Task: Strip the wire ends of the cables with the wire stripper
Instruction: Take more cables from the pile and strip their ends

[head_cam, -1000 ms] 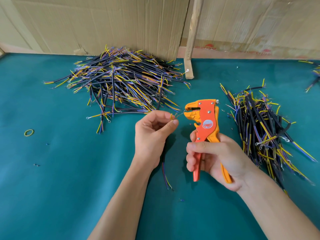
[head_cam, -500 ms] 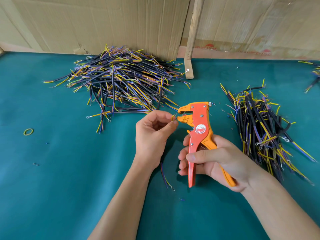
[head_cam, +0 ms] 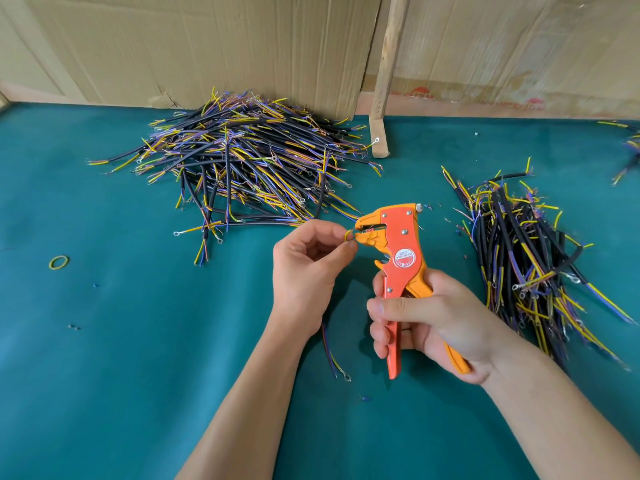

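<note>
Pinching yellow wire end [head_cam: 349, 234] w/ left hand [head_cam: 304, 271] (at stripper mouth); right hand [head_cam: 429, 320] grips wire stripper [head_cam: 398, 251]

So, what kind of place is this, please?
Probably a small workshop bench for manual cable work: two piles of short cables lie on a green-covered table, cardboard sheets stand behind, and the right hand holds a wire stripper.

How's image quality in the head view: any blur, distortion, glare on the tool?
Head view: soft, even light, faint shadows under the hands; no glare on the orange wire stripper, its round label partly readable. Centre sharp; the right-hand pile of black and yellow cables smears near the frame edge. Wide-angle bowing shows along the teal table back edge.
</note>
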Demonstrator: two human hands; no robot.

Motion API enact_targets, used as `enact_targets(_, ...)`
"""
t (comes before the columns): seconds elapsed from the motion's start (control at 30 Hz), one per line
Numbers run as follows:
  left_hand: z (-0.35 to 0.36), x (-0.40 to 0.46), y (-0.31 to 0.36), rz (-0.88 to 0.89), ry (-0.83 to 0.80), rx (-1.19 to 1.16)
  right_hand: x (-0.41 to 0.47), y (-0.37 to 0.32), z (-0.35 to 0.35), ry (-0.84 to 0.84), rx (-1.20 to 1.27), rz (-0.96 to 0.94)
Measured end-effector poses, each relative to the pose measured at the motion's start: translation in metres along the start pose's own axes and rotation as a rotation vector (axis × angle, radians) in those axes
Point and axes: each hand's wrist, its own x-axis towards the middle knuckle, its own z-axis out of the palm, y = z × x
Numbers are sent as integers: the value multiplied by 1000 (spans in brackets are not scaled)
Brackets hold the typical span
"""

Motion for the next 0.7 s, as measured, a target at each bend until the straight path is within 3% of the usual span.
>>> enact_targets(0.47,-3,2,-3,3,-54,17,4,2,4,82,27,-18)
enact_targets(0.7,-1,0,-5,-22,-2,62,2,-8,-15,41,368,-119)
